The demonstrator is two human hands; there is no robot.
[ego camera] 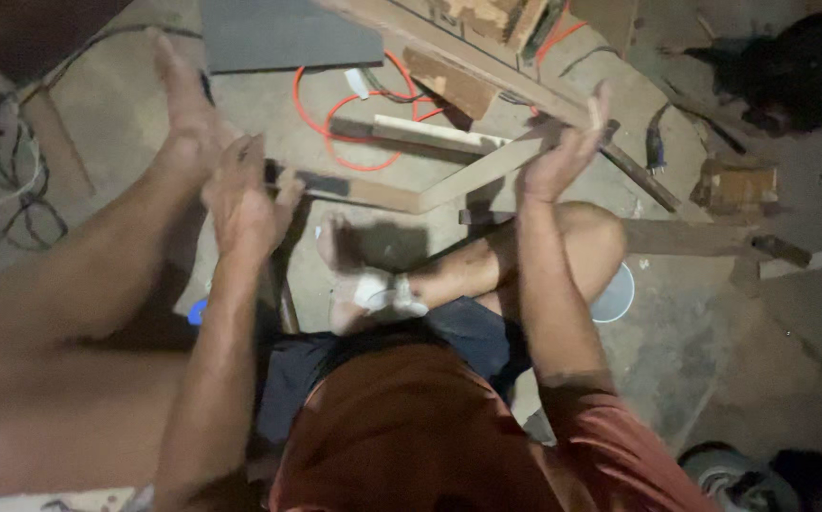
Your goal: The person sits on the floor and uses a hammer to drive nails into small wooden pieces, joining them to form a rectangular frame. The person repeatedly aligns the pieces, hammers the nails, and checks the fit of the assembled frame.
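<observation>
— Nearest item, head view?
— Rust-red shirt [411,436] and dark shorts [335,365]; person seated on the concrete floor [714,360], bandaged foot [359,275] tucked in.
— Hands?
— Left hand [240,204] clenched on one end of a bent wooden frame piece [449,185]; right hand [563,152] flat, fingers spread, pressed to the slat at the other end — grasping nothing.
— Position of piece?
— Off the floor, between both hands, above the foot.
— Progress?
— Judged: two slats meet at an angle; joint being held, not shown fixed.
— Surroundings?
— Orange cable [354,118], grey board [283,33], loose timber offcuts [454,81].
</observation>
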